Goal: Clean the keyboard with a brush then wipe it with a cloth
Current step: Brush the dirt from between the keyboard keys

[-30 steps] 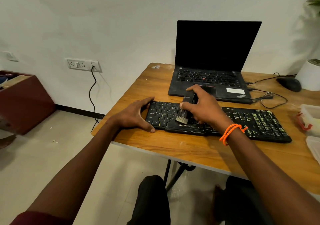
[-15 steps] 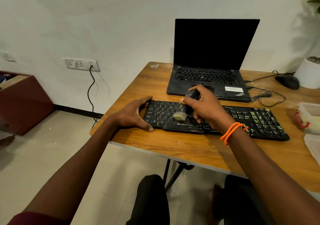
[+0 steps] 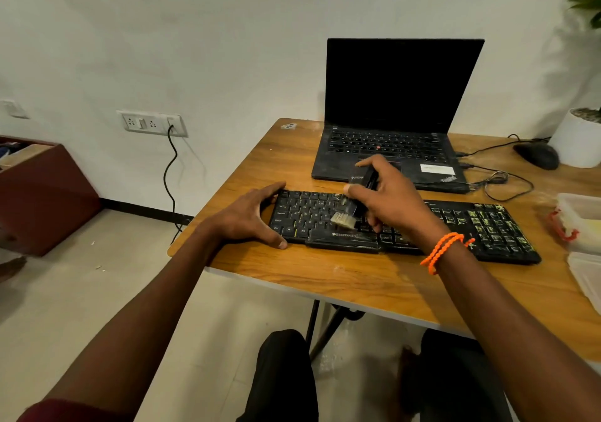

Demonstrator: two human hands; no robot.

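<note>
- Lying across a wooden table (image 3: 357, 278): long black plastic keyboard (image 3: 455, 223), at 6 o'clock from an open black laptop (image 3: 390, 129).
- Bracing the keyboard's 9 o'clock end: left hand (image 3: 247, 217), fingers spread and relaxed, thumb on the table.
- Grasping a black-handled brush (image 3: 354, 200): right hand (image 3: 390, 200), pale bristles touching the left-hand keys.
- Sitting at the table's 3 o'clock edge: clear plastic container (image 3: 582, 223) holding something pale yellow, contents unclear.

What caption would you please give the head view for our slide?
Right hand sweeps a brush over the keyboard; left hand steadies its end.
</note>
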